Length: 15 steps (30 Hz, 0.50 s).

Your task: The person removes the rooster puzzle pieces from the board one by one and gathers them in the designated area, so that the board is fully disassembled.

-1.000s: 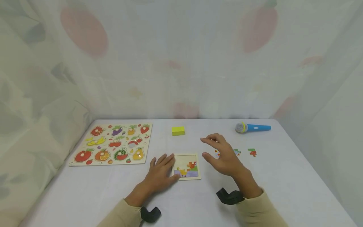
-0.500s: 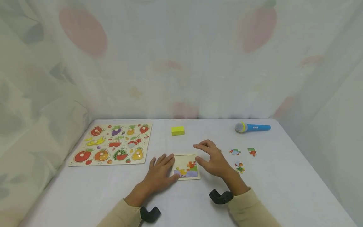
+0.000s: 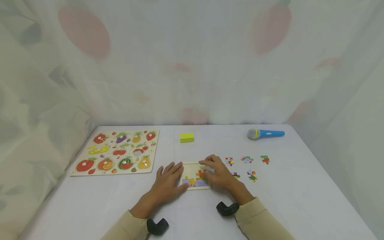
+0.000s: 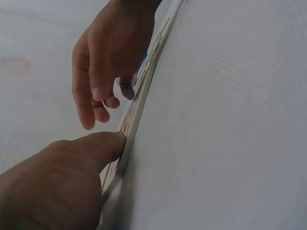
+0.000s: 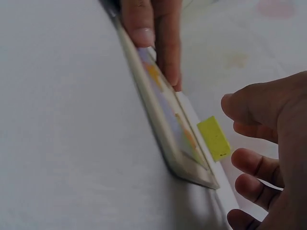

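A small square wooden puzzle tray (image 3: 196, 188) lies in front of me, with several joined picture pieces (image 3: 200, 183) along its bottom and right side. My left hand (image 3: 166, 183) rests at its left edge, fingers spread and thumb on the lower left corner; the thumb (image 4: 112, 143) lies on the rim in the left wrist view. My right hand (image 3: 220, 173) is over the tray's right side, fingers loosely bent. In the right wrist view nothing shows between the fingers of the right hand (image 5: 268, 129).
Several loose jigsaw pieces (image 3: 247, 159) lie to the right of the tray. A yellow block (image 3: 187, 138) sits behind it, and a blue toy microphone (image 3: 267, 133) at the back right. On the left is a fruit peg board (image 3: 115, 152).
My right hand has come left and down from above the loose pieces to the tray's right side, uncovering those pieces. The left hand keeps its place on the tray.
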{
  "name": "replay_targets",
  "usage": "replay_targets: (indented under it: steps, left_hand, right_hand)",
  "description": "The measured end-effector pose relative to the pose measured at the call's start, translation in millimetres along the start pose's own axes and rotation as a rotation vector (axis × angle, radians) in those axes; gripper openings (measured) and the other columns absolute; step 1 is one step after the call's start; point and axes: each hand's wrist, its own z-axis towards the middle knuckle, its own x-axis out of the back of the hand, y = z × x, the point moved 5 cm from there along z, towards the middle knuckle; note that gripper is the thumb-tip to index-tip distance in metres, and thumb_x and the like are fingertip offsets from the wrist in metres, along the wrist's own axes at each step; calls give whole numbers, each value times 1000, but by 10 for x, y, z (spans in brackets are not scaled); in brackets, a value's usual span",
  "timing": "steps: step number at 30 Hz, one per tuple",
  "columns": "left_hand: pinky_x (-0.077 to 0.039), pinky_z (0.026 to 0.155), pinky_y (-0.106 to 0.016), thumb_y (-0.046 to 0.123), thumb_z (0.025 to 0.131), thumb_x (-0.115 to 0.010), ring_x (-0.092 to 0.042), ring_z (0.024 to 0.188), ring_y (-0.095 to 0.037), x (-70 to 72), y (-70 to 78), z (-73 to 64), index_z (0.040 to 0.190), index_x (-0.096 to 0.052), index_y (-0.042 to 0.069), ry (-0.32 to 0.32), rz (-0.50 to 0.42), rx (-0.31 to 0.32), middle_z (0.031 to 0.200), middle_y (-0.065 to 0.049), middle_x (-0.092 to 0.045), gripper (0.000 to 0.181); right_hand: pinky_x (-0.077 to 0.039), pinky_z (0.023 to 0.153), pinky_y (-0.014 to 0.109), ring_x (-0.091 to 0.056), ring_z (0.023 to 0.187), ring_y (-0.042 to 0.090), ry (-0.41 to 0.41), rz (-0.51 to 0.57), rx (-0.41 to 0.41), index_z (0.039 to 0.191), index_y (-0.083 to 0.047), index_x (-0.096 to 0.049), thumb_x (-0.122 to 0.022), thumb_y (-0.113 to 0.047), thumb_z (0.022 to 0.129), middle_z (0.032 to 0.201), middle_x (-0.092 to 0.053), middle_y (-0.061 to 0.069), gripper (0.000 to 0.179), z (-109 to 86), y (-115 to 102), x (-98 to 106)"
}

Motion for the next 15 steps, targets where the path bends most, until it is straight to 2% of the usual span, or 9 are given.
replay_targets:
  steps: [7, 15]
  left_hand:
    - [-14, 105, -64, 56, 89, -58, -28, 139, -32, 6, 7, 2, 143, -48, 7, -1, 8, -4, 151, -3, -37, 73]
    - [-13, 105, -64, 56, 89, -58, -28, 139, -32, -3, -1, 5, 142, -48, 7, 3, 2, -2, 151, -3, -37, 73]
  right_hand:
    - [-42, 89, 42, -44, 103, 19, -100, -106, -82, 126, -10, -65, -69, -24, 90, 114, -50, 1, 40, -13, 67, -118]
    - [-39, 86, 41, -42, 103, 19, -138, -198, -126, 126, -15, -66, -68, -27, 89, 118, -47, 0, 39, -25, 97, -173]
